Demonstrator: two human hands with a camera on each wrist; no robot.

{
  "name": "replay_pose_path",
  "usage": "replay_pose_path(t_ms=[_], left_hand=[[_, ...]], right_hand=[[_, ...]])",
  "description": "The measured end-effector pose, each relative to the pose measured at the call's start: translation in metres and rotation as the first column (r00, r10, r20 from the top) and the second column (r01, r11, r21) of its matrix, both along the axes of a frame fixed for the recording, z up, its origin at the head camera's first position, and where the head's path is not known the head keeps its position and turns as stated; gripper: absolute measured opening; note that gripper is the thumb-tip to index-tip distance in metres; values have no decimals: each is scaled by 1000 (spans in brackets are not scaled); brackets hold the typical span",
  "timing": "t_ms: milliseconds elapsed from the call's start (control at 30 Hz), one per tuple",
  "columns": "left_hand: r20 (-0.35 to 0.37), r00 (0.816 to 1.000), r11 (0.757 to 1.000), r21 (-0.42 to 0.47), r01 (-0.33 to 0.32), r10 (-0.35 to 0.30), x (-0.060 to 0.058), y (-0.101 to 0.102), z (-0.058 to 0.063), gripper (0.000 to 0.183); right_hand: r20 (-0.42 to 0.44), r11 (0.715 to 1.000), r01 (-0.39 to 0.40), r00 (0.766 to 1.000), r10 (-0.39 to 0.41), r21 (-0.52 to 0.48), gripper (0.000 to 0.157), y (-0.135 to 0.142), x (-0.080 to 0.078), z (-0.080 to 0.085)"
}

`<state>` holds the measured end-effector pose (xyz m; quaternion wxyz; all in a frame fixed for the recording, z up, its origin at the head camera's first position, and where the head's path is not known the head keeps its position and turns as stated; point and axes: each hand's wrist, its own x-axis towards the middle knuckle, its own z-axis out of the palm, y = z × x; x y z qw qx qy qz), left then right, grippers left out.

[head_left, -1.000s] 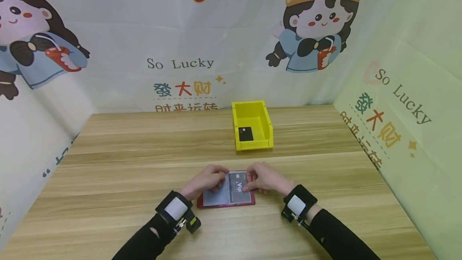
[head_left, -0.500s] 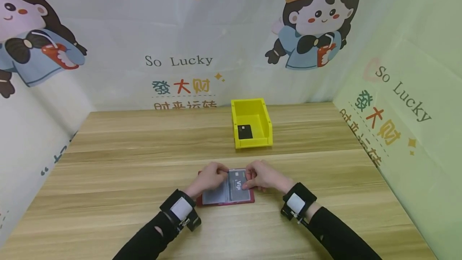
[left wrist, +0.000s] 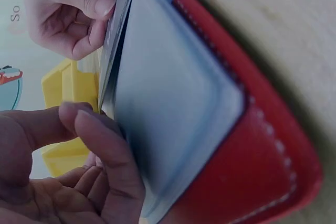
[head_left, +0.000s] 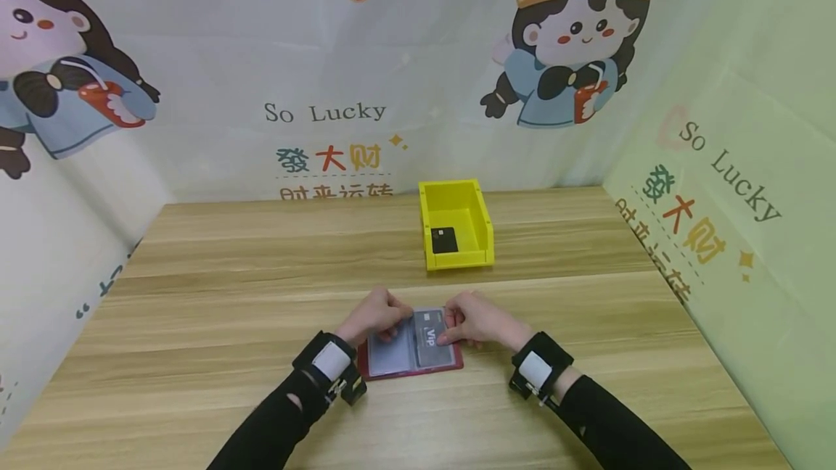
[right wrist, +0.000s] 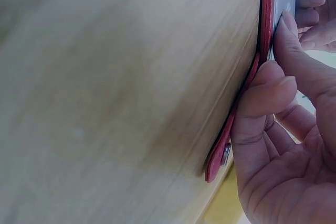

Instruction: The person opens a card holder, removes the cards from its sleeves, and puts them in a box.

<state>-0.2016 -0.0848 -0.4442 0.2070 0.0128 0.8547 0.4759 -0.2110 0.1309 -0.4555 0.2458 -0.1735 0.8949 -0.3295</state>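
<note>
A red card holder (head_left: 363, 366) lies spread flat on the table, its clear sleeves (left wrist: 168, 77) facing up. Under the right-hand sleeve, or on it, sits a grey VIP card (head_left: 427, 355). My left hand (head_left: 374, 316) has thumb and forefinger pinched at the upper edge of the sleeve, by the card's upper left corner; exactly what lies between the tips is partly hidden. With my right hand (head_left: 482, 321) I grip the holder's right edge, thumb (right wrist: 287, 38) on the card's face and curled fingers by the red strap with its metal snap (right wrist: 226, 154).
Beyond the hands stands a yellow bin (head_left: 460, 260) with a black card (head_left: 445, 240) in it. The wooden table (head_left: 228, 267) meets printed cloth walls (head_left: 437, 93) at the back and sides.
My left wrist has lifted and turned slightly while the fingertips stay near the card's upper corner. The holder has tilted a little on the table. My right hand keeps its place.
</note>
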Motion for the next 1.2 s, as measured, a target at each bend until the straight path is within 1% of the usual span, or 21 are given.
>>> replay_pose_path(t_ms=[167,300,400,533,667,867,1000,1100,1200], left_hand=[[46,999,1000,19,-17,16,-2,-1,-1,25],[35,999,1000,8,-10,10,-1,0,0,28],[15,1000,1000,-29,-9,9,0,0,1,30],[-6,1000,996,-86,-19,19,0,0,1,24],[-5,1000,991,-132,-31,31,-2,-3,0,21],[-25,1000,983,-182,-4,-1,-4,-14,2,22],[2,1000,988,-154,6,-6,-4,-20,5,26],[40,999,995,-100,13,-9,-4,-25,5,26],[73,997,998,-51,35,-31,-3,-32,5,24]], right_hand=[[6,1000,-8,1000,8,1,26,0,-1,0],[16,1000,-13,1000,13,-4,26,0,-1,0],[17,1000,-16,1000,16,-7,26,0,0,1],[10,1000,-19,1000,19,-8,26,0,1,3],[1,1000,-24,1000,24,-10,26,-1,1,4],[-17,999,-38,999,38,-17,25,0,1,3],[-25,999,-40,999,39,-17,25,0,1,3],[-26,999,-37,999,37,-12,25,-1,2,4],[-13,1000,-30,999,29,-9,25,-1,2,5]])
